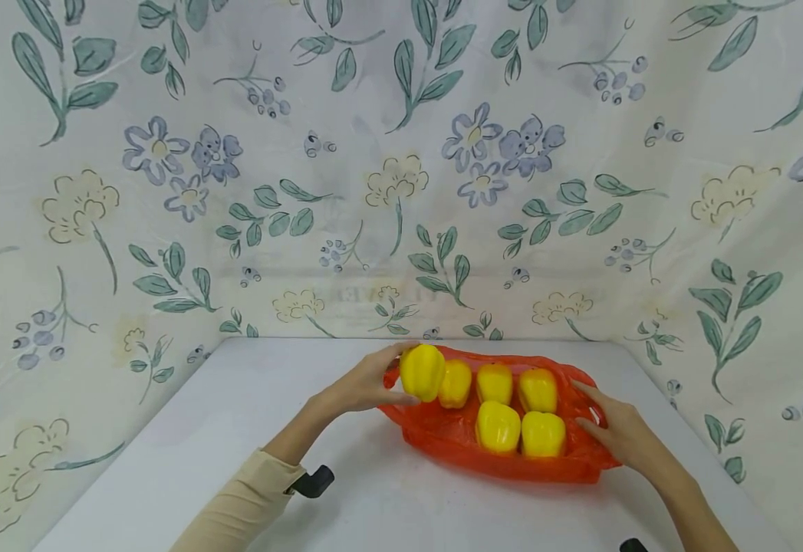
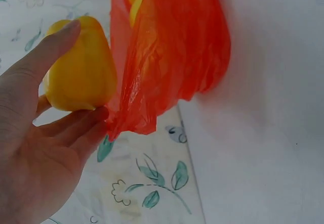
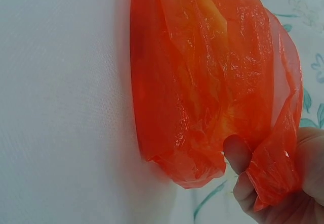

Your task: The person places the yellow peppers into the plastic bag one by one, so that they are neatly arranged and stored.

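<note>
A yellow bell pepper (image 1: 422, 372) is held up between the thumb and fingers of my left hand (image 1: 368, 381), over the left end of a red plastic bag (image 1: 442, 438). The left wrist view shows the thumb across the pepper (image 2: 83, 67) and fingers under and behind it. Several more yellow bell peppers (image 1: 498, 427) sit inside the spread bag, in a back row and a front pair. At the bag's right end my right hand (image 1: 625, 433) grips a bunched part of the red plastic (image 3: 273, 173), seen close in the right wrist view.
The bag lies on a white table (image 1: 332, 460). Behind and beside the table hangs a floral-patterned cloth (image 1: 401, 230). A black wrist-mount piece (image 1: 314, 481) sticks out by the left sleeve (image 1: 245, 494).
</note>
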The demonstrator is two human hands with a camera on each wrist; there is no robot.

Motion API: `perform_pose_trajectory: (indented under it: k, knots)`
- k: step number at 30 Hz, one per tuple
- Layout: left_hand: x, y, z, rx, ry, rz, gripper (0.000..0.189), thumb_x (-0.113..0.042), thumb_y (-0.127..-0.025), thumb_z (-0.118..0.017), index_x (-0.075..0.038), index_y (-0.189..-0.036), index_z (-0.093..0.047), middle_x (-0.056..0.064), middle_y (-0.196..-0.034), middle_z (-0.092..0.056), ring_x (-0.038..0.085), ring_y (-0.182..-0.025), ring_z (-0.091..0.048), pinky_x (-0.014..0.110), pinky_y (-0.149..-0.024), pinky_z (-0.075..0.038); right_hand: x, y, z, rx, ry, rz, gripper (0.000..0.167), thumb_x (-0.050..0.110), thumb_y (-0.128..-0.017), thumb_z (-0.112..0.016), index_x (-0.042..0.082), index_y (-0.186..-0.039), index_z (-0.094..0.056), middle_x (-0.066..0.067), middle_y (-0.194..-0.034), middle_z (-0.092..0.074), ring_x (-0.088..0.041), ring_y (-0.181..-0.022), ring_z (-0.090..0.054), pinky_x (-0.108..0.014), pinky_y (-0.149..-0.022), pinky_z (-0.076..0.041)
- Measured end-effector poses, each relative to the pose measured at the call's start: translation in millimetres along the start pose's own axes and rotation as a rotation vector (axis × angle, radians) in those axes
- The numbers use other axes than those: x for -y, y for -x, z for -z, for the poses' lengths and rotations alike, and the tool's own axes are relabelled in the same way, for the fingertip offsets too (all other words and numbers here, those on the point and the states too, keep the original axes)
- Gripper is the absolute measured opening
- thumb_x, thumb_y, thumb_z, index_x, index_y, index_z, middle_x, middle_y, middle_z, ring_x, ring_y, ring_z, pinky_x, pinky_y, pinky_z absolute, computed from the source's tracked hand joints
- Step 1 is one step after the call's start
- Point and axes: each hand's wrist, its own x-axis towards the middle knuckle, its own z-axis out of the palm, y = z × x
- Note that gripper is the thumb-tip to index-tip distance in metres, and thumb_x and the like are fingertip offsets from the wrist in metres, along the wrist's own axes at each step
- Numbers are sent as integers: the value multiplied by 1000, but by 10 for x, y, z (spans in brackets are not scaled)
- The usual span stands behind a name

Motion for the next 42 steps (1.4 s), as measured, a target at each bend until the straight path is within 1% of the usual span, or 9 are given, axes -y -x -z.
perform_pose_trajectory:
  k: [5,9,14,19,24,27,33,42]
  knots:
    - [-39,-21,-64,30,14,-16,86,-32,-78,-83,-25,-150,-34,-9,-142,-50,12,-127,-52,38,-109,-46,14,3,11,7,0,-13,65,17,-90,-70,3,-146,-40,-31,-132,-54,-36,-102,-58,-43,-79,-60]
    - [-62,-48,-112,51,12,-26,85,-32,-79,-82,-25,-149,-35,-8,-140,-52,13,-128,-52,40,-109,-45,22,9,10,2,-1,-13,65,16,-89,-70,4,-146,-40,-31,-132,-55,-36,-103,-58,-42,-78,-61]
    - [-105,-64,-188,90,-2,9,85,-36,-78,-82,-26,-149,-36,-8,-139,-53,13,-126,-52,42,-107,-47,16,16,0,-7,5,-8,64,15,-89,-70,3,-145,-41,-31,-131,-56,-34,-101,-58,-41,-77,-61]
    - [-136,-65,-269,118,-34,44,87,-38,-77,-83,-24,-149,-36,-6,-141,-52,14,-125,-51,42,-106,-49,-4,15,-1,-5,2,-5,64,16,-89,-70,4,-145,-41,-31,-131,-56,-31,-98,-58,-38,-75,-61]
    - [-115,-66,-337,132,-87,81,88,-43,-76,-82,-26,-149,-36,-5,-141,-52,14,-124,-50,40,-102,-51,-17,13,-1,-6,6,0,65,18,-89,-70,4,-145,-41,-31,-131,-56,-30,-97,-58,-39,-76,-61]
    - [-103,-67,-369,139,-107,95,88,-43,-76,-82,-27,-149,-36,-5,-141,-52,14,-125,-50,38,-102,-51,-22,11,-1,-12,7,4,64,17,-89,-70,5,-145,-41,-30,-131,-56,-30,-98,-59,-39,-76,-61]
    - [-108,-53,-405,170,-141,125,87,-45,-76,-82,-29,-149,-37,-5,-144,-50,14,-129,-48,34,-103,-51,-16,14,-2,-17,9,7,64,16,-89,-70,4,-145,-42,-30,-130,-57,-28,-97,-58,-35,-74,-61]
    - [-104,-22,-435,206,-159,152,86,-50,-75,-80,-31,-148,-38,-5,-147,-48,15,-133,-44,38,-105,-49,-13,12,-1,-13,8,-9,65,17,-89,-70,4,-146,-41,-31,-131,-56,-31,-98,-58,-39,-76,-61]
